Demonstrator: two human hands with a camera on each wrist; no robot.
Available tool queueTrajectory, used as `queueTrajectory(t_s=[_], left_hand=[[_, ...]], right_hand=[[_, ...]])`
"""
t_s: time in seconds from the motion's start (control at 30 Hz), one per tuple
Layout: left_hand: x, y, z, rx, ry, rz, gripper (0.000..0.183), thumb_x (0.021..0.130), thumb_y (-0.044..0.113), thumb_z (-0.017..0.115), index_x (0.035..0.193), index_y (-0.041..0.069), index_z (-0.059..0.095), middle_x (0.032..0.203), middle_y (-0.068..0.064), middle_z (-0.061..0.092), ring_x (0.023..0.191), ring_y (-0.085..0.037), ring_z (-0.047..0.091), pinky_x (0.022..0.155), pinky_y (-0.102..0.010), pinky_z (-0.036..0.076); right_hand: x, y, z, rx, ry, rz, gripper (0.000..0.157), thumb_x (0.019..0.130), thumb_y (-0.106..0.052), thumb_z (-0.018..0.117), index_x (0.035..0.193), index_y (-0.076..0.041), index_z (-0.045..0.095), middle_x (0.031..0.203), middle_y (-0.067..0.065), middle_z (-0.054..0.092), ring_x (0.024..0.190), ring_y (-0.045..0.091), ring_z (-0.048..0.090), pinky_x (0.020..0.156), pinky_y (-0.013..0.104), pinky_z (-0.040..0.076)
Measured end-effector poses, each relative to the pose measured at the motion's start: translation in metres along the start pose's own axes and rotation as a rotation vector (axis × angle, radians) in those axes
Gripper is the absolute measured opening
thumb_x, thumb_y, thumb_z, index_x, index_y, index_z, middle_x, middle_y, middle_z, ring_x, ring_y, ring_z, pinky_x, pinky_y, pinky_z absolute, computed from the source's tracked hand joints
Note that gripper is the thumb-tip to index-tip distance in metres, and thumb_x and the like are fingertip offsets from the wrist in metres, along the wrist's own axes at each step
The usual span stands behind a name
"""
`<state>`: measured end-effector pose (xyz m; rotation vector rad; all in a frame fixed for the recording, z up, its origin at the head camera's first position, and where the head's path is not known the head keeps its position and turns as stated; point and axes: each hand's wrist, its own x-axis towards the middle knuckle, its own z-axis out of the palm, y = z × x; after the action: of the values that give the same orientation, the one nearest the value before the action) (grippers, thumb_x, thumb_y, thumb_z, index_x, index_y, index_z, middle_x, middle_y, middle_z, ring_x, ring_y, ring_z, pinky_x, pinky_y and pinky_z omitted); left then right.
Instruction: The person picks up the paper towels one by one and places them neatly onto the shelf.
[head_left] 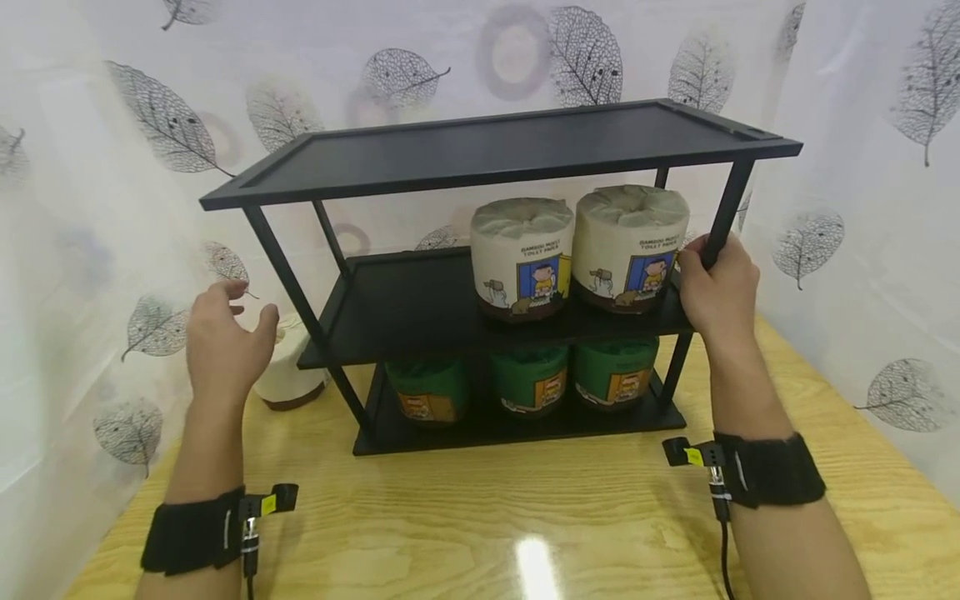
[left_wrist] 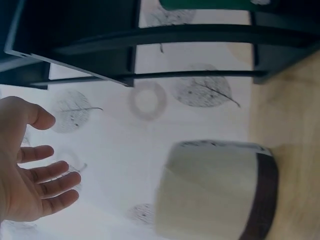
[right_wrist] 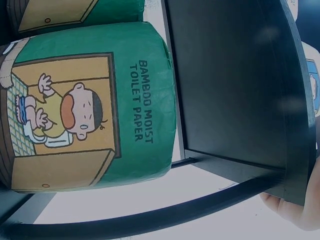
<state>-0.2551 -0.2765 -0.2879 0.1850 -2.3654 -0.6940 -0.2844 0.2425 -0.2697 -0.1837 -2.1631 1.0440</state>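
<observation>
A black three-tier shelf rack (head_left: 420, 158) stands on the table. My right hand (head_left: 722, 287) grips its front right post just above the middle tier, thumb beside the nearest cream toilet paper roll (head_left: 630, 250). Another cream roll (head_left: 521, 262) sits to that one's left on the same tier. Left of the rack, my left hand (head_left: 225, 342) is raised with fingers spread, holding nothing. Behind it a cream roll (head_left: 288, 371) with a brown base stands on the table, partly hidden; the left wrist view shows this roll (left_wrist: 215, 190) apart from the hand (left_wrist: 35, 165).
Three green toilet paper rolls (head_left: 528, 379) stand in a row on the bottom tier. Pale curtains (head_left: 450, 33) with a leaf print hang behind and at both sides. The wooden table (head_left: 420, 517) extends in front of the rack.
</observation>
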Motion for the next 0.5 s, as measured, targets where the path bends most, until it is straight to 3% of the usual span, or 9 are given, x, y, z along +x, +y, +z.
queueTrajectory(t_s=[0.17,0.5], left_hand=[[0.003,-0.016,0.009,0.074,-0.076,-0.008,0.053,0.088,0.028,0.049,0.132,0.0,0.041,0.127,-0.024,0.044,0.111,-0.039,0.044,0.089,-0.055,0.04],[0.005,-0.035,0.028,0.07,-0.126,0.002,0.05,0.087,0.027,0.049,0.127,-0.002,0.045,0.123,-0.025,0.046,0.111,-0.04,0.043,0.088,-0.056,0.039]], right_hand=[[-0.001,0.0,0.0,0.001,-0.004,0.005,0.024,0.088,-0.027,0.043,0.09,-0.007,0.056,0.082,0.012,0.055,0.086,0.03,0.051,0.066,0.037,0.034],[0.001,0.0,0.0,-0.008,-0.002,0.005,0.024,0.088,-0.026,0.042,0.09,-0.007,0.056,0.084,0.013,0.056,0.086,0.029,0.051,0.065,0.037,0.034]])
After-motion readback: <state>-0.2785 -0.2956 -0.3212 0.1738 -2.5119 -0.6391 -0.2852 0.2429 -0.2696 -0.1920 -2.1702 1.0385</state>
